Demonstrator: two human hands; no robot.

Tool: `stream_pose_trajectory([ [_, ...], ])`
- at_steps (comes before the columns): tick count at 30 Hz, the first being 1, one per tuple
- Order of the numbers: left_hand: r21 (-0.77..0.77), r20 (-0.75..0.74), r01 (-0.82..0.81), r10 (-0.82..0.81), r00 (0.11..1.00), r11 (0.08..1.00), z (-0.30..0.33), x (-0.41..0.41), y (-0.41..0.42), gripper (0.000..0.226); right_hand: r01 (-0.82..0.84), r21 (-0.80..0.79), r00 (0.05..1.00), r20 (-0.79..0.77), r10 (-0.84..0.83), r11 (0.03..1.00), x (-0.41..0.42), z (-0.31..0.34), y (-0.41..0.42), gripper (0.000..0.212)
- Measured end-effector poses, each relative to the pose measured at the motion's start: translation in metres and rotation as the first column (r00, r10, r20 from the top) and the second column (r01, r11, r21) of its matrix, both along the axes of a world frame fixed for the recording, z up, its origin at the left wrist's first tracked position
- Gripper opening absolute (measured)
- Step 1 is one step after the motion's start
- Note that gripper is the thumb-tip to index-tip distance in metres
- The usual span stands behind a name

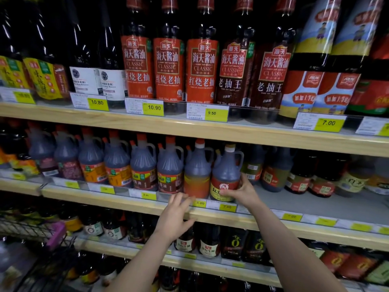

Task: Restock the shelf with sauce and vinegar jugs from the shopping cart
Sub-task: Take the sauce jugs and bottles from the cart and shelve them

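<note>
A dark jug (226,175) with a red-and-yellow label is standing upright on the middle shelf (210,216), just beside an orange-labelled jug (197,173). The right hand (245,191) is gripping its lower right side, fingers (228,192) curled on the label. The left hand (175,216) is hovering at the shelf edge, fingers spread.

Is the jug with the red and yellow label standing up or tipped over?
Standing up. The jug sits flat on the shelf, cap on top, level with its neighbours. The right hand touches its side.
</note>
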State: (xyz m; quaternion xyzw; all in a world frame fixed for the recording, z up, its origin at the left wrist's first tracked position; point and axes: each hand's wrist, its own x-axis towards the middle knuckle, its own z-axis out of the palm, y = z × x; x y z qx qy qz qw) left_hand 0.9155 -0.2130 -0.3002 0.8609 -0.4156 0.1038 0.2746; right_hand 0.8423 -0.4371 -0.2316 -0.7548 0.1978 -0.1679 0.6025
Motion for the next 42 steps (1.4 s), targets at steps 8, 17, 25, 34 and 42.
stream_pose_trajectory([
  [8,0.118,-0.042,0.019,-0.014,0.999,0.993,0.014,0.0,0.001,0.06,-0.035,-0.003,0.996,-0.087,0.035,0.999,-0.009,0.011,0.008,0.087],
  [17,-0.006,-0.22,-0.073,0.07,0.973,0.997,0.102,-0.045,0.054,0.04,-0.025,-0.218,0.979,-0.201,-0.019,0.976,-0.083,0.063,0.035,0.038],
  [25,0.015,-0.288,-0.23,0.225,0.931,0.973,0.127,-0.12,0.165,0.014,-0.364,-0.183,0.917,-0.241,0.318,0.913,-0.109,0.085,0.136,0.005],
  [34,0.029,-0.336,-0.502,0.481,0.81,0.865,0.111,-0.191,0.359,0.023,-0.595,-0.154,0.787,-0.313,0.532,0.789,-0.114,0.068,0.319,0.018],
  [42,0.088,-0.35,-0.608,0.596,0.723,0.789,0.107,-0.188,0.57,0.022,-0.673,-0.1,0.725,-0.285,0.627,0.733,-0.072,0.044,0.516,0.006],
])
